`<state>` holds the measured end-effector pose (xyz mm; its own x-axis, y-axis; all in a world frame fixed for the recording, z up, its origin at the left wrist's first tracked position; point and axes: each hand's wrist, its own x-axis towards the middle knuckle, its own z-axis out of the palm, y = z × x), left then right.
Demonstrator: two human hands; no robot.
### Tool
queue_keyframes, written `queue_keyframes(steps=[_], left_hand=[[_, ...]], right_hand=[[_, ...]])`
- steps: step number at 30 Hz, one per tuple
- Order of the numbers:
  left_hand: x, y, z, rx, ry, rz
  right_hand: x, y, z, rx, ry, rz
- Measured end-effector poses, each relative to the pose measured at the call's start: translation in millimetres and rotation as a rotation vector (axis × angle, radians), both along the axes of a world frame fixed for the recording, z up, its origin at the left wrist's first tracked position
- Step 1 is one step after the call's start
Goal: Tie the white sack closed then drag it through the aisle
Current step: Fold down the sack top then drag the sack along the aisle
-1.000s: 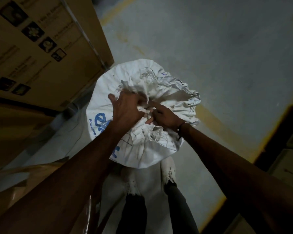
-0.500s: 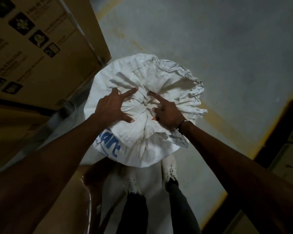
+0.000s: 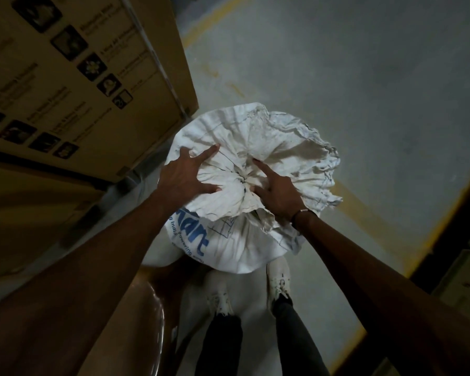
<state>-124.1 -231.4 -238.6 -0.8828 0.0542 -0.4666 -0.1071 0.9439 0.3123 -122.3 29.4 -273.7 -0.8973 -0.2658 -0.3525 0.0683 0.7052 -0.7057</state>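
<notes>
The white sack with blue lettering stands upright on the floor right in front of my feet. Its mouth is gathered into a puckered centre, and the loose fabric fans out around it toward the right. My left hand lies spread on the left side of the gathered top, fingers straight and pressing the cloth. My right hand presses on the right of the pucker, index finger stretched toward the centre; a bracelet shows at that wrist. No cord or knot can be made out.
A tall cardboard box with printed icons stands close on the left, touching the sack's side. A brown object wrapped in clear plastic sits at lower left. Grey floor with yellow lines stretches ahead; dark shelving borders the right.
A second ago both hands gripped bunched fabric at the sack's mouth. They have since let go and spread flat on the gathered top, staying there over the last half second.
</notes>
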Motion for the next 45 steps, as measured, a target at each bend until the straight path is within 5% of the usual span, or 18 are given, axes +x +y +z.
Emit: queue_keyframes(steps=[11,17,23,26,32,36,40,45], left_hand=[[2.9,-7.1,14.1,0.002,0.112,-0.048],[7.9,0.4,21.4,0.339,0.318,0.076],[31.2,30.5,31.1,0.671,0.347,0.583],[44.1,48.9,31.3,0.727,0.275,0.669],[61.4,76.2,23.1,0.614,0.267,0.493],[63.0,73.1,23.4,0.618,0.371,0.639],[63.6,69.7,24.8,0.937,0.322,1.029],[58.7,87.1,18.1,1.040,0.194,1.013]], right_hand=[[14.3,-1.0,8.8,-0.005,0.006,-0.075],[16.8,26.8,39.4,-0.056,0.140,-0.119],[36.3,77.7,56.3,-0.066,0.338,-0.516],[46.4,90.3,49.1,-0.013,0.239,-0.792],[50.4,89.4,47.4,-0.565,-0.447,-1.115],[40.4,81.1,49.3,-0.861,-0.484,-1.044],[27.9,75.6,52.2,-0.949,-0.435,-0.954],[14.5,65.0,49.6,-1.059,-0.380,-0.838]])
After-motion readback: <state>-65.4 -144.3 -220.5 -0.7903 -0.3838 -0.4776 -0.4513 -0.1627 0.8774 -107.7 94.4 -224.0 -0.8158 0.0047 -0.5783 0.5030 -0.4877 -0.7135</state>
